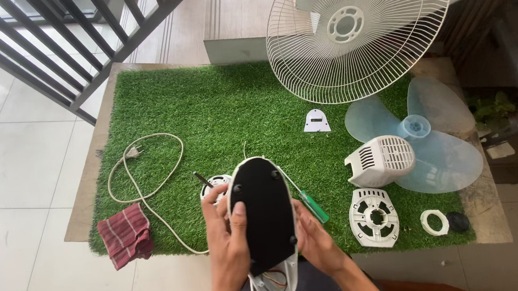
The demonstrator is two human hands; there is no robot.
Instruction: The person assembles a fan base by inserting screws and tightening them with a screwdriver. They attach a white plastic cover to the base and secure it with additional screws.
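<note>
Black-faced white fan base (265, 215), held upside down between both hands above the near edge of the grass mat (220, 105), underside turned up toward the camera. Left hand (228, 245) clamped along its left rim, thumb pressed onto the black bottom plate; right hand (315, 239) cupped around the right rim, fingers closed against the housing. Red and white wires visible at the open near end, probably why kept tilted and steadied from both sides. Four dark screw spots showing at the plate's corners.

Just behind the base, on the mat: green-handled screwdriver (307, 201) lying diagonally beside the right hand, within easy reach; small white round part (213, 186) with a dark rod across it, by the left fingers. Farther right: white vented motor cover (380, 160), white round motor bracket (373, 216) laid flat, white ring (434, 222) and black cap (458, 221) near the right corner. Translucent fan blade (442, 151) flat near the right edge. White wire fan guard (357, 32) propped upright at the far edge. Small white panel (317, 121) mid-mat. Power cord with plug (142, 166) looped on the left side; red striped cloth (125, 234) at the near left corner.
</note>
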